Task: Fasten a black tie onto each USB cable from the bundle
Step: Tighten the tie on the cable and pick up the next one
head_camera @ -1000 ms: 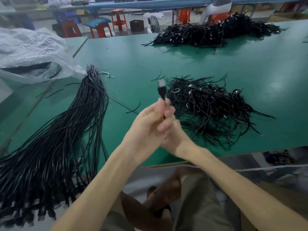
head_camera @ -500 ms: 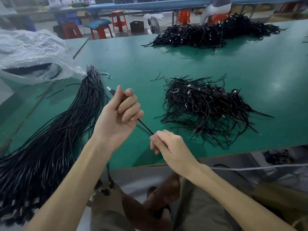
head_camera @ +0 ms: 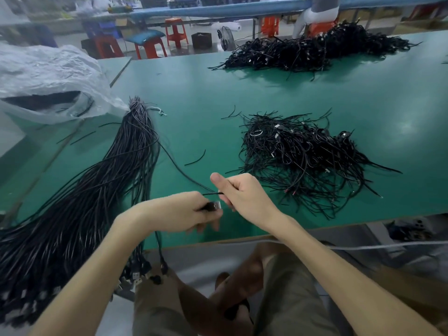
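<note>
A long bundle of black USB cables (head_camera: 97, 190) lies on the green table (head_camera: 363, 98) at the left, its plug ends hanging over the front edge. One USB cable (head_camera: 179, 169) runs from the bundle to my hands. My left hand (head_camera: 179, 212) grips the cable's plug end, whose metal tip (head_camera: 216, 205) shows by the fingers. My right hand (head_camera: 242, 192) is curled round the cable just to the right, thumb up. A heap of cables and black ties (head_camera: 303, 156) lies beyond my right hand.
A second, bigger black heap (head_camera: 303, 52) lies at the table's far side. A crumpled clear plastic bag (head_camera: 48, 81) sits at the far left. Loose black ties (head_camera: 195, 161) are scattered mid-table. Red stools (head_camera: 174, 32) stand beyond. My knees are below the front edge.
My left hand came down from beside the bundle to the front edge, now holding the plug end. My right hand rose slightly and took the cable next to it.
</note>
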The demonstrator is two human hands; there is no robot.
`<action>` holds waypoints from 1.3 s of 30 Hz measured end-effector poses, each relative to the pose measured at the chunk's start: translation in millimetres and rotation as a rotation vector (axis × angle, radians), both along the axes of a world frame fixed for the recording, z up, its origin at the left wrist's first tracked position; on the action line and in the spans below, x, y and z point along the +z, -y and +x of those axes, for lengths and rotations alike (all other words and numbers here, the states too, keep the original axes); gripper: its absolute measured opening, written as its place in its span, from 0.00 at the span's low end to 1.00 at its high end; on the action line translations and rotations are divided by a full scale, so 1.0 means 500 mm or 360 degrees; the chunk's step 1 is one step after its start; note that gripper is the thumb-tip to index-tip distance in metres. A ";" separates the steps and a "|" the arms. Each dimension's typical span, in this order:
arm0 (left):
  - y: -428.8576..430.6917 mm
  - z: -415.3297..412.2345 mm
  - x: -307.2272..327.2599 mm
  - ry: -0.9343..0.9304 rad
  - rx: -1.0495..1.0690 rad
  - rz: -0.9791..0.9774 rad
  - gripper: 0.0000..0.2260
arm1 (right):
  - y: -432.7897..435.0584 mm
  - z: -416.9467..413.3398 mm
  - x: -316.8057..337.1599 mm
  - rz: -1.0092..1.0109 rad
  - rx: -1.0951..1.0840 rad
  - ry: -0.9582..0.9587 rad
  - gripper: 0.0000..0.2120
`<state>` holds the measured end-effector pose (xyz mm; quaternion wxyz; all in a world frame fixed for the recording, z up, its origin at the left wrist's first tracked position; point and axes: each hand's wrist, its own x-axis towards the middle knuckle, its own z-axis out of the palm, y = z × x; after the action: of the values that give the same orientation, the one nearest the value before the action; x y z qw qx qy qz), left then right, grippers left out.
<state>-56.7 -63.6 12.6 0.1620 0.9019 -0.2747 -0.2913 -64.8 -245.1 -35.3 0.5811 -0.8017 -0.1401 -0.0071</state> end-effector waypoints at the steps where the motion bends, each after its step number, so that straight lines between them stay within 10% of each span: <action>1: -0.001 0.005 -0.011 0.0104 0.0105 -0.0062 0.17 | -0.008 0.000 0.003 0.0057 -0.0045 0.0025 0.32; 15: -0.030 0.020 -0.029 0.0263 0.0622 -0.1282 0.21 | -0.070 -0.028 0.041 0.0518 -0.0296 0.0302 0.28; 34: -0.015 0.019 -0.027 -0.1074 0.0846 -0.2864 0.26 | -0.097 -0.055 -0.026 0.0547 -0.0229 0.0014 0.30; 37: -0.046 0.006 0.000 -0.1052 0.0586 -0.2533 0.23 | -0.073 -0.032 -0.030 0.0551 -0.0344 -0.0074 0.30; 39: -0.061 -0.010 0.010 -0.0682 0.0229 -0.1786 0.25 | -0.065 -0.012 -0.021 0.0509 -0.0433 -0.0075 0.31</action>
<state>-61.5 -33.4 17.7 0.6841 0.6163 -0.2861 -0.2653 -70.7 -212.8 -45.6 0.6978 -0.7106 -0.0140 -0.0889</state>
